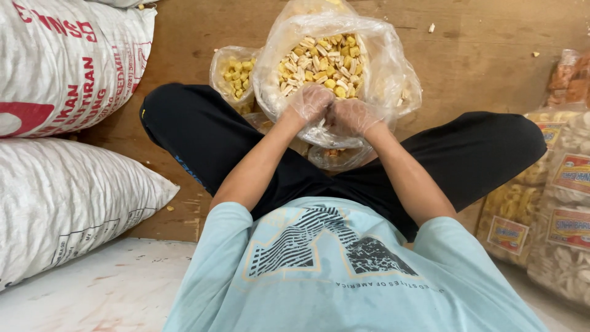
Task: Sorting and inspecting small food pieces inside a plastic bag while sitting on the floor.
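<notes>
While the person sits cross-legged on the wooden floor (479,55), the left hand (309,101) and right hand (351,115), both in thin plastic gloves, curl their fingers pressed together on the near rim of the large clear bag of yellow snack pieces (387,67) at twelve o'clock, a smaller filled bag (233,71) lying at eleven.

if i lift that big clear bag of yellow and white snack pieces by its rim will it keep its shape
Probably not: the big clear bag is thin, crinkled film, so it should sag. The loose snack pieces would likely shift and could spill. Both gloved hands, left hand and right hand, grip its near edge.
</notes>
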